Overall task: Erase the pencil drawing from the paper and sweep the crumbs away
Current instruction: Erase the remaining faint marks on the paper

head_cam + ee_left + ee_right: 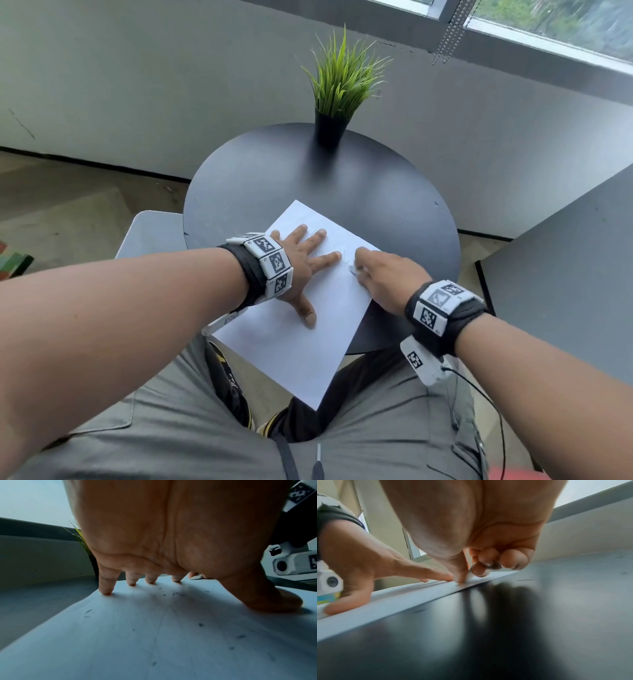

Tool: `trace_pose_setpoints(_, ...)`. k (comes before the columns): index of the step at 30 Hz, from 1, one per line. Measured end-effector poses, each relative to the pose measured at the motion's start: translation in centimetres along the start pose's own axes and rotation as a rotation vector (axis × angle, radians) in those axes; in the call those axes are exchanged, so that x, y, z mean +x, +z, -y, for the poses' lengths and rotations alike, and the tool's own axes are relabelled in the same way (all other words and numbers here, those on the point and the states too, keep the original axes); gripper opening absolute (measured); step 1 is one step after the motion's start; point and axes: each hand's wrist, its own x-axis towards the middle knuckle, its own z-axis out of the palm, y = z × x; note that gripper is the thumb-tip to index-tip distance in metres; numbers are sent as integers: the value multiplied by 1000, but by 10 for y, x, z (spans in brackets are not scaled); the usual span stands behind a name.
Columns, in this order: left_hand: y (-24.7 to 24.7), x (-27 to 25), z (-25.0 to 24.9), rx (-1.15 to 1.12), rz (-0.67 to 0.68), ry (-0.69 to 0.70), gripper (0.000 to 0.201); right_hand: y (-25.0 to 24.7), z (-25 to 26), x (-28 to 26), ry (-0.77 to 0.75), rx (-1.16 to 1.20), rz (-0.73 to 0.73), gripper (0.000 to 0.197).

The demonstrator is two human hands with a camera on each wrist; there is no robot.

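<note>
A white sheet of paper (301, 339) lies on the round black table (376, 192), its near corner hanging over the edge. My left hand (308, 267) presses flat on the paper with its fingers spread. Faint pencil lines (159, 626) and dark eraser crumbs (200, 624) show under the palm. My right hand (376, 274) pinches a small white eraser (470, 576) between thumb and fingers. The eraser's tip touches the paper near its right edge, just beside my left index finger (435, 574).
A black pot with green grass-like plant (337, 102) stands at the table's far side. A grey cabinet or panel (565, 267) is at the right. A pale chair seat (150, 233) sits to the left, below the table. My lap is under the paper's overhang.
</note>
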Motion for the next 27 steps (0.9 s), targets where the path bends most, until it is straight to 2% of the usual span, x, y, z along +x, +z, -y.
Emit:
trace_pose_setpoints(1, 0, -1, 0, 0, 4, -3, 138, 4, 7, -2, -32, 5, -8, 8)
trace_pose_setpoints(4, 1, 0, -1, 8, -2, -3, 139, 24, 38, -24, -292, 7, 77, 7)
trace_pose_setpoints(5, 0, 0, -1, 6, 3, -3, 139, 22, 36, -26, -298, 13, 98, 7)
trace_pose_setpoints(6, -1, 0, -2, 1, 11, -3, 138, 16, 29, -21, -237, 13, 104, 10)
trace_pose_setpoints(8, -2, 0, -2, -3, 20, -6, 138, 3, 6, -6, -50, 4, 27, 11)
trace_pose_setpoints(9, -3, 0, -2, -1, 25, -7, 138, 1, -1, -3, -2, 12, -4, 9)
trace_pose_setpoints(11, -3, 0, 0, 5, 25, -4, 138, 6, 11, -10, -76, 10, -12, 8)
trace_pose_setpoints(13, -3, -2, 1, 16, 26, 4, 138, 17, 35, -27, -273, 3, 82, 8)
trace_pose_setpoints(14, -3, -3, 2, 22, 27, 6, 137, 19, 36, -31, -312, 4, 123, 8)
trace_pose_setpoints(15, -3, -4, 2, 26, 29, 7, 137, 15, 32, -30, -282, 10, 129, 9)
trace_pose_setpoints(18, -4, -4, 3, 25, 27, 7, 137, 2, 2, -11, -62, -3, 12, 12)
trace_pose_setpoints(19, -4, -4, 3, 26, 31, 5, 137, 3, 1, -11, -61, -12, -4, 12)
trace_pose_setpoints(20, -4, -4, 3, 30, 35, 5, 137, 5, 9, -16, -113, -23, 2, 9)
trace_pose_setpoints(22, -4, -5, 4, 50, 43, 9, 137, 16, 32, -32, -313, -54, 73, 4)
trace_pose_setpoints(23, -4, -6, 5, 62, 45, 13, 137, 20, 36, -37, -372, -56, 108, 7)
trace_pose_setpoints(24, -5, -7, 5, 67, 47, 17, 137, 17, 33, -37, -350, -49, 122, 10)
trace_pose_setpoints(27, -10, -7, 4, 84, 57, 24, 138, -1, 6, -18, -43, 22, 65, 11)
